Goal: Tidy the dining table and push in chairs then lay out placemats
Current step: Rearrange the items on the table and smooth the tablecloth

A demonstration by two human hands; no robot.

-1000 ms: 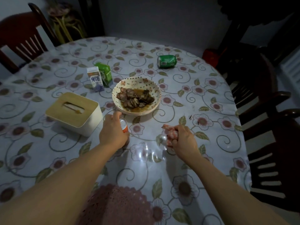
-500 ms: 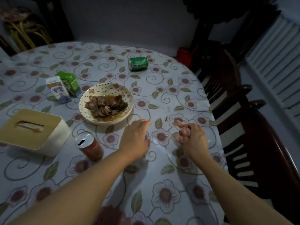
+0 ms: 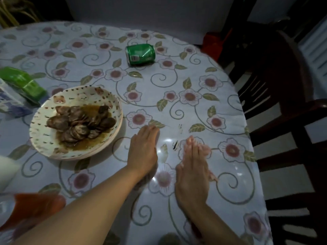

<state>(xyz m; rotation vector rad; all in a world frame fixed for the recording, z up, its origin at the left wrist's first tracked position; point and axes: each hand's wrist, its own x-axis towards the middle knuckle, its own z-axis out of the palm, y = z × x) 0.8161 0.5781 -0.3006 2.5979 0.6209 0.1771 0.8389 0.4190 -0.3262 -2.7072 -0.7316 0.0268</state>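
The worktop (image 3: 177, 55), a round dining table under a pale floral plastic cloth, fills the head view, seen from its near edge. Both hands lie low on it near the middle: the left hand (image 3: 144, 149) has its fingers straight and together, pointing to the far side, holding nothing. The right hand (image 3: 192, 167) is just right of it, fingers likewise straight and flat; something pinkish shows at its right edge, too blurred to name, and whether the hand presses it I cannot tell. Between the fingertips sit small dark crumbs (image 3: 175, 144). The step in hand looks like the tidying stage, sweeping scraps together on the cloth; no placemats are in sight. The next move probably calls for drawing the two flat palms toward each other to gather the bits, then clearing the clutter.

A dented green drinks can (image 3: 140, 54) lies on its side at the far middle, its long axis running left to right. A cream patterned bowl of brown sliced food in sauce (image 3: 76, 121) sits to the left, with a green carton (image 3: 23, 84) beyond it. Dark wooden chairs (image 3: 283, 106) stand at the right, pulled out from the rim.
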